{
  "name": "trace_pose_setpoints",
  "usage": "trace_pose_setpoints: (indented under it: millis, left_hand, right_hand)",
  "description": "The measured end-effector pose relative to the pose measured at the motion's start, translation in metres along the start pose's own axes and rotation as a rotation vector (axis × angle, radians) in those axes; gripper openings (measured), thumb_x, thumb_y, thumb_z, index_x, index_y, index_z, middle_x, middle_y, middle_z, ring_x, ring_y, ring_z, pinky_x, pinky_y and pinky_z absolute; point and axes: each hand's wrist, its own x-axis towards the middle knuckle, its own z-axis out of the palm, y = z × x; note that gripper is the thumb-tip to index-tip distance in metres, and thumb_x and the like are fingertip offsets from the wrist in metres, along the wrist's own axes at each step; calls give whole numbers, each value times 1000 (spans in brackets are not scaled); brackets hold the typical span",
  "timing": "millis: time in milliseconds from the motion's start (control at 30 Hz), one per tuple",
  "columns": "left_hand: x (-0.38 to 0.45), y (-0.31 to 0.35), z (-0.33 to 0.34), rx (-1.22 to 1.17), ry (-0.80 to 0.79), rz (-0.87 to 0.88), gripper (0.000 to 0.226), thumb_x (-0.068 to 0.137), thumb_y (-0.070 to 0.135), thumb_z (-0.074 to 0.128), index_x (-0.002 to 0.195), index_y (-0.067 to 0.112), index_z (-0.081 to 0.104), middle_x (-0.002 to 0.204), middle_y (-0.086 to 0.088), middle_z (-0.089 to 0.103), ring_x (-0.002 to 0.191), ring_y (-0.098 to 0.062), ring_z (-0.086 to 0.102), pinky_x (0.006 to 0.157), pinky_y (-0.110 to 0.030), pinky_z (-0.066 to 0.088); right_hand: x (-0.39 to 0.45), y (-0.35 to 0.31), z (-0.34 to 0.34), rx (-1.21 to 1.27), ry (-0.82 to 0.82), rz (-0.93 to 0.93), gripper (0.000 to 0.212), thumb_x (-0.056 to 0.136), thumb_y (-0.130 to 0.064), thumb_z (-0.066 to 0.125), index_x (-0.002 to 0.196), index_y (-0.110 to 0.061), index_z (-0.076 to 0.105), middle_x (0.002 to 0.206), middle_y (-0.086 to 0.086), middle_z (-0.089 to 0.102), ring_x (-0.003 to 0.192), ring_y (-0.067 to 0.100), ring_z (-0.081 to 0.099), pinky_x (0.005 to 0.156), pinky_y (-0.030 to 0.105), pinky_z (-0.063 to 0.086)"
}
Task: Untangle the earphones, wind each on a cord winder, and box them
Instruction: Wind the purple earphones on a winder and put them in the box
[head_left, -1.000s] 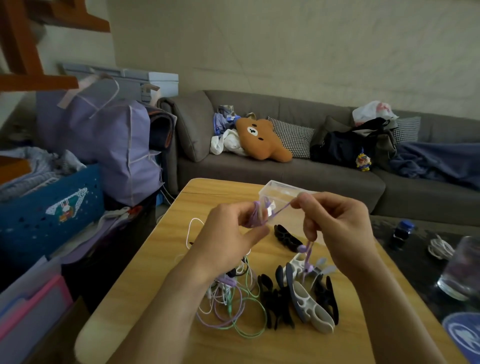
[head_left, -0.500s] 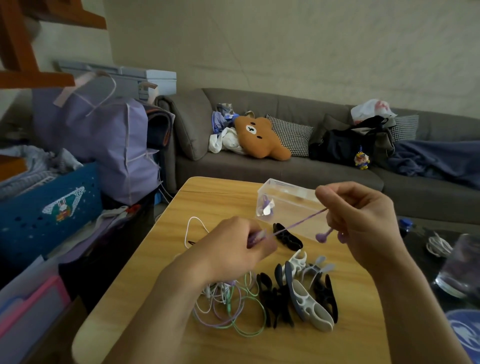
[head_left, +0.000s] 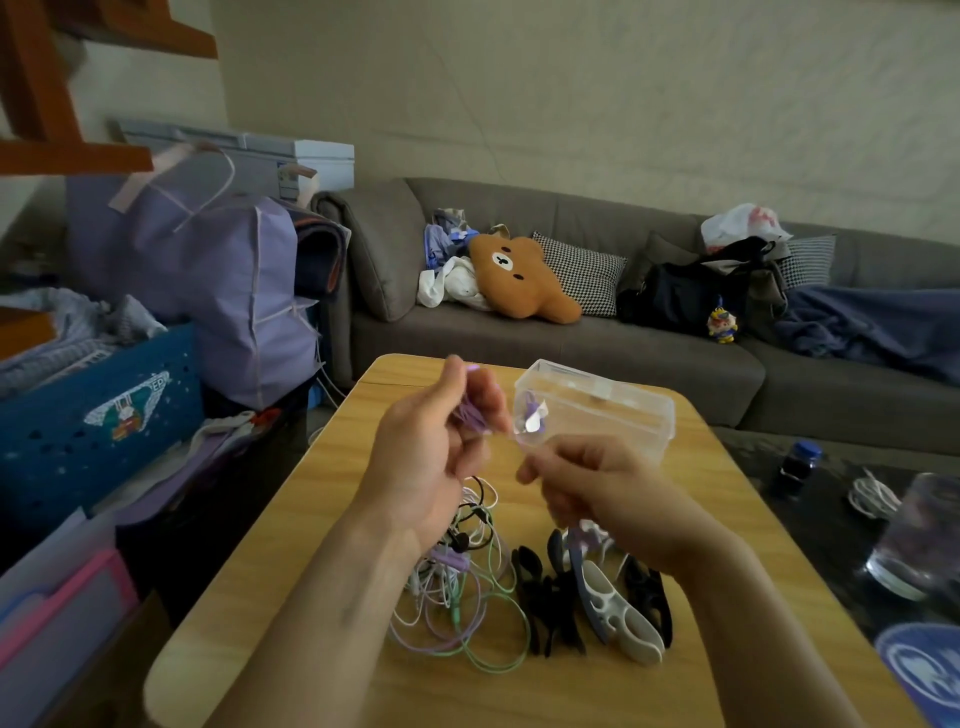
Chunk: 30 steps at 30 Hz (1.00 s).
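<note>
Head view. Purple earphone cord (head_left: 470, 415): thin lilac wire, gathered into a small bundle of loops, held up above the wooden table (head_left: 332, 499) just left of the clear plastic box (head_left: 623, 421). Motion blur softens the strands; whether a winder sits inside the bundle cannot be told.

Clear plastic box stands open-topped at the table's far edge; a small purple and white item (head_left: 531, 418) shows through its left end.

Tangle of earphones (head_left: 467, 597) lies on the table below the wrists: white, lilac and mint-green wires looped over one another, with a dark earbud among them. Just right of it, the cord winders (head_left: 587, 597): several black ones and a white one with cut-out holes, lying side by side and partly overlapping.

Left hand (head_left: 436, 447): raised, palm turned toward the camera, fingers curled around the purple bundle, fingertips blurred.

Right hand (head_left: 597, 488): back of hand to the camera, just right of the left hand, in front of the box. Fingers curled inward in a pinch; what they hold is hidden behind the knuckles.
</note>
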Motion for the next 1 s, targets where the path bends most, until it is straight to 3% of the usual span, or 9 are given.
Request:
trace_pose_setpoints:
  millis: [133,233,333,400,500,600,700,867,1000]
  left_hand:
    - [5,-3,-8,288,107,156,25,106,18,44,111,7,65,99,-7,74,87,-17,73,43,-14,34]
    - [9,-11,-17,803,75,355,25,106,21,42,125,18,58,112,9,68,102,1,66,76,-10,50]
    - [6,-18,-18,1042,-24,337,14,107,20,37,111,29,46,101,16,54,89,16,53,77,-2,40]
    - [3,-20,-16,1178,-98,266,13,108,23,32,103,20,44,94,6,49,80,4,51,68,-8,38]
    - [-1,-20,-16,1308,-175,162,36,108,35,27,98,12,53,109,-5,62,100,-15,58,87,-28,47]
    - [-6,-14,-11,1153,-229,66,49,107,40,30,87,11,65,79,-5,69,72,-19,64,74,-40,52]
    - [-6,-14,-4,980,-246,-9,55,104,39,38,56,17,53,56,-7,53,54,-21,46,60,-39,40]
    - [0,-11,0,681,27,26,54,98,22,47,45,16,48,48,-7,43,48,-18,40,50,-27,35]
    - [1,-11,-2,469,152,-20,50,95,22,48,47,9,47,44,-10,43,35,-17,31,38,-23,26]
  right_hand:
    - [4,-8,21,-169,-36,-69,25,105,-22,50,93,-9,68,58,-1,55,56,21,55,57,26,49]
    - [4,-11,22,-194,-32,-93,23,103,-19,52,107,-7,71,65,-1,62,61,16,60,60,21,50]
    - [0,-12,19,-186,-103,-38,24,102,-19,55,115,-11,73,68,-5,64,58,12,60,61,23,50]
    - [-3,-14,17,-222,-96,-28,23,101,-23,57,112,-12,75,69,-5,64,57,14,57,61,28,49]
    - [-4,-19,7,-311,65,-32,18,98,-24,61,107,-20,77,72,-3,68,59,11,56,61,27,51]
    - [-7,-21,-3,-197,212,-79,13,94,-23,67,100,-24,77,75,-2,72,62,13,57,62,26,51]
    - [-5,-17,0,-92,271,-136,11,93,-25,68,96,-20,77,69,-3,70,61,16,57,62,30,49]
    - [1,-9,12,-174,277,-228,17,96,-29,63,101,-20,76,71,12,67,57,11,56,60,29,49]
    - [6,-7,36,-202,249,-259,21,101,-31,55,102,-27,76,71,-7,67,62,6,61,63,25,52]
